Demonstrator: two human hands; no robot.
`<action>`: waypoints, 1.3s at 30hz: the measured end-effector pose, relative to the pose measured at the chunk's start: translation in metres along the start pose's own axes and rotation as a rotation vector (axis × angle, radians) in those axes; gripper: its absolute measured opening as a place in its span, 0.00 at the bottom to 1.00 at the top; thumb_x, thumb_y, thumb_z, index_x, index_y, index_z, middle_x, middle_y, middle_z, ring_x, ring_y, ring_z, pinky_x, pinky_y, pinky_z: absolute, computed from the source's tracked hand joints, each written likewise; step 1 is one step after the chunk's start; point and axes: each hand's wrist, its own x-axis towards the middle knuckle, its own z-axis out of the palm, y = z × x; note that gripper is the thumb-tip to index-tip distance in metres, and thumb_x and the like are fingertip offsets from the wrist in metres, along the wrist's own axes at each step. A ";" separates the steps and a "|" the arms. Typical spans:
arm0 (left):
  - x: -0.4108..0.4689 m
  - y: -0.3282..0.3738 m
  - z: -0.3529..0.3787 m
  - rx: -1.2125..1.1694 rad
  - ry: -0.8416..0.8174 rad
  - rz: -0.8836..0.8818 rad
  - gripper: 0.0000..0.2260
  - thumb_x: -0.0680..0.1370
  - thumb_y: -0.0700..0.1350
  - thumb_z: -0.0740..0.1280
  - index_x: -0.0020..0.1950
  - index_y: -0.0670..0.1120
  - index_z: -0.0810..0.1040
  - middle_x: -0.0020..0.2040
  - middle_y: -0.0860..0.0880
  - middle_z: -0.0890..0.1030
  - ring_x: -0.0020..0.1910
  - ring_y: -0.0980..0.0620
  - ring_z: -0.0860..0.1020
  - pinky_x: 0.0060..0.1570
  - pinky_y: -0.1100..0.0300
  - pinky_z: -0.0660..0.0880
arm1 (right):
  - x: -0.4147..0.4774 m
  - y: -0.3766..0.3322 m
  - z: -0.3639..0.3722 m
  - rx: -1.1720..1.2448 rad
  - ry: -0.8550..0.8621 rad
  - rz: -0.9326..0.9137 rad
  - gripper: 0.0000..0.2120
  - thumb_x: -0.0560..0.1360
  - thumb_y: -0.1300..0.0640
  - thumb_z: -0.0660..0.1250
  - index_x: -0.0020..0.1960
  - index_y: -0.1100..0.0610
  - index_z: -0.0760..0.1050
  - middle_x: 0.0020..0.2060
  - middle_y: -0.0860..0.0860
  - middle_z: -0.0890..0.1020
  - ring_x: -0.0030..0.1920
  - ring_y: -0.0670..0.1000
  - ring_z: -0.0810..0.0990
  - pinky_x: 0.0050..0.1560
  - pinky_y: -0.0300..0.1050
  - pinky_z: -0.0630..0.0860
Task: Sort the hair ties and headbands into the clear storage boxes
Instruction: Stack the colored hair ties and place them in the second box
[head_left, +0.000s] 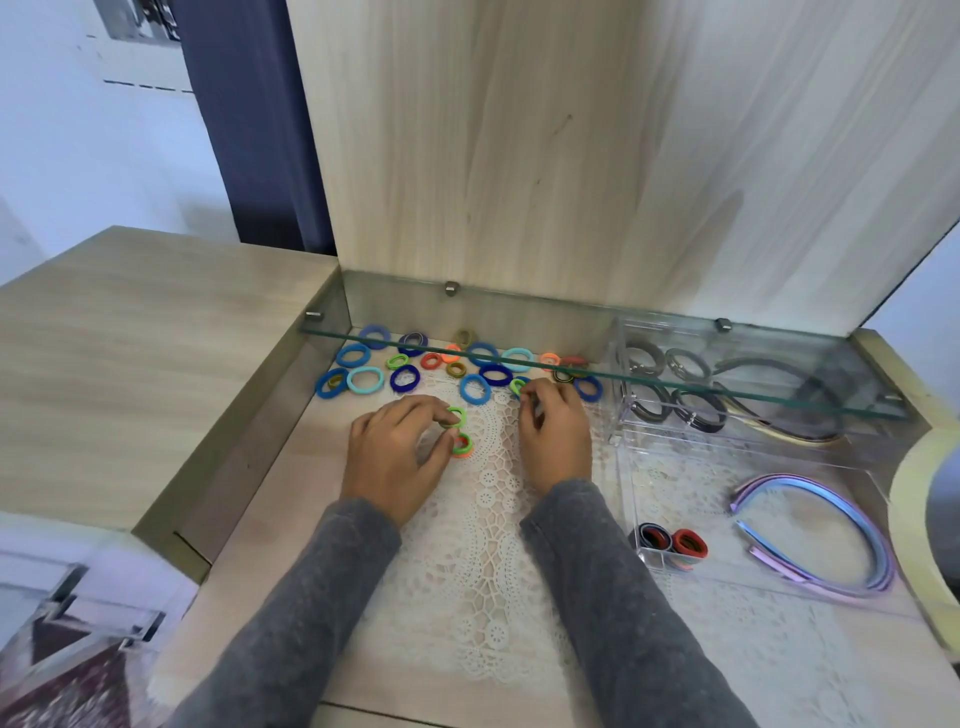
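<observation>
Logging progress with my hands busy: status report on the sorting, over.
Left hand pinching small green ties. Right hand pinching one more green tie. Loose ties lined up under glass shelf; clear box path open.

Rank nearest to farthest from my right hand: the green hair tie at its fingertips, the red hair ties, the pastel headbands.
1. green hair tie, against the right hand.
2. red hair ties, right, small compartment.
3. pastel headbands, far right.

Our left hand (387, 457) pinched small green hair ties (457, 417) over the lace mat (488, 519). Our right hand (556, 434) curled its fingertips against another green tie (518, 385), grip unclear. Loose ties (415, 364) lay behind, and clear boxes (626, 493) holding headbands (810, 480) stood to the right.
</observation>
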 end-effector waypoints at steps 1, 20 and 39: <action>-0.002 0.003 0.000 0.006 -0.015 -0.006 0.05 0.73 0.53 0.64 0.48 0.56 0.77 0.51 0.61 0.78 0.53 0.59 0.76 0.55 0.52 0.67 | -0.004 0.001 0.000 0.004 0.000 -0.032 0.06 0.77 0.59 0.64 0.51 0.57 0.78 0.48 0.53 0.77 0.41 0.49 0.74 0.40 0.43 0.72; -0.014 0.010 0.006 0.081 -0.134 -0.092 0.16 0.75 0.52 0.68 0.62 0.56 0.71 0.55 0.60 0.78 0.56 0.57 0.75 0.57 0.60 0.61 | -0.032 -0.008 -0.010 0.055 -0.086 -0.309 0.08 0.78 0.55 0.60 0.52 0.55 0.77 0.49 0.48 0.76 0.42 0.46 0.76 0.41 0.44 0.77; -0.012 0.014 0.003 -0.014 -0.201 -0.197 0.27 0.73 0.52 0.69 0.68 0.58 0.62 0.60 0.59 0.76 0.60 0.53 0.74 0.66 0.54 0.62 | -0.035 -0.023 -0.013 -0.185 -0.346 -0.503 0.10 0.73 0.56 0.61 0.52 0.56 0.76 0.48 0.50 0.76 0.41 0.50 0.74 0.39 0.47 0.74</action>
